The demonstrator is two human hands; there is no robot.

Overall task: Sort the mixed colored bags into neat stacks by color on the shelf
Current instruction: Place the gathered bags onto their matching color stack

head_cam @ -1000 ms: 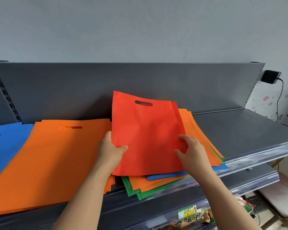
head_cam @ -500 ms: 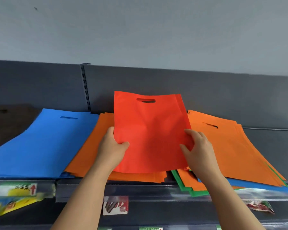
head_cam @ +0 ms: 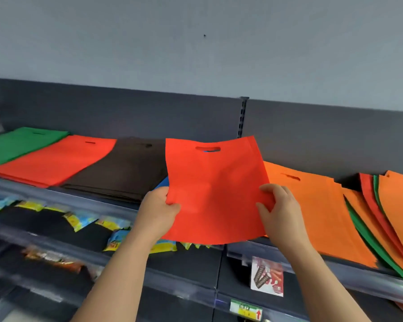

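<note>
The left hand (head_cam: 157, 211) pinches the left edge of a flat red non-woven bag with a cut-out handle slot (head_cam: 215, 194). The right hand (head_cam: 282, 209) grips its right edge, holding it above the front edge of the grey metal shelf (head_cam: 63, 196). Leftward on the shelf lie a dark brown stack (head_cam: 121, 170), a red stack (head_cam: 54, 160) and a green stack (head_cam: 21, 142). Rightward lie an orange stack (head_cam: 312, 205) and, at the right end, a mixed pile (head_cam: 393, 217).

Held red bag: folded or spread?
Spread. The red bag shows its whole face and handle slot; left hand grips its left edge, right hand its right edge.
</note>
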